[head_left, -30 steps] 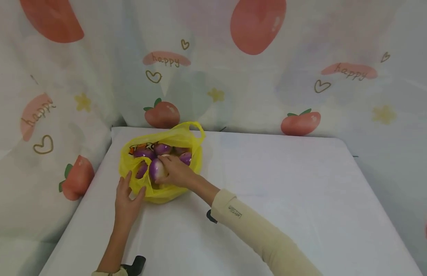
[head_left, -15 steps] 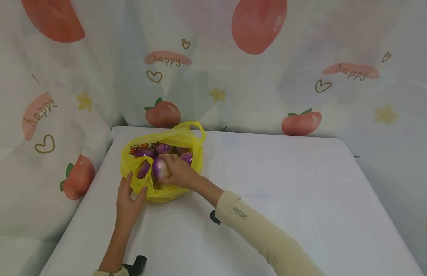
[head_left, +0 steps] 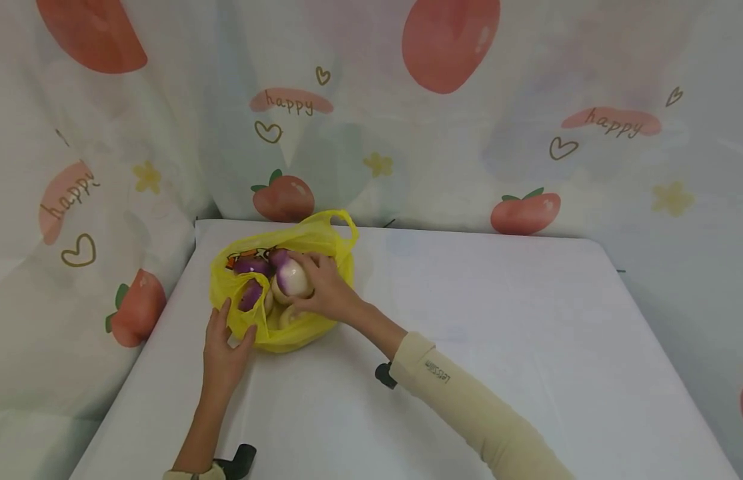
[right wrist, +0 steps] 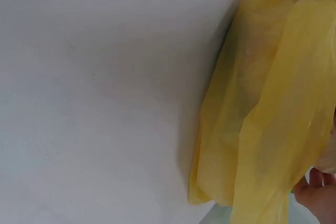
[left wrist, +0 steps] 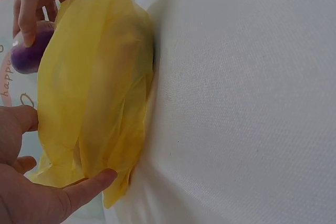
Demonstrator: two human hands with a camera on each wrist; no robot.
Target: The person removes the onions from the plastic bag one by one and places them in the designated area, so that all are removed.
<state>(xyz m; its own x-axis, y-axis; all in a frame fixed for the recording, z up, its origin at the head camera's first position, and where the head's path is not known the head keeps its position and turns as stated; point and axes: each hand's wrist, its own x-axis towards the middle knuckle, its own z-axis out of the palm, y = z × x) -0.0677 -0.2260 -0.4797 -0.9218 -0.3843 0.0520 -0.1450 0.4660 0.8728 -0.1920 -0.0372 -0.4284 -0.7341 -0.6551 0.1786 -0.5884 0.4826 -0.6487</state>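
Observation:
A thin yellow plastic bag stands with its mouth gaping, holding several purple-and-white turnips. My right hand grips one turnip at the bag's mouth, thumb below and fingers over the top. In the left wrist view the purple end of this turnip shows beyond the bag's rim. My left hand has its fingers spread against the bag's near left side. Its index finger lies along the plastic. Inside, a purple turnip and a pale one show; others are hidden by the right hand.
The bag rests near the far left corner of a table with a white cloth. A loop handle sticks up at its back right. Behind hangs a curtain printed with peaches, and another sheet hangs on the left.
My right hand has lifted the turnip up and to the right within the bag's mouth, uncovering a pale turnip beneath. The left hand has stayed against the bag.

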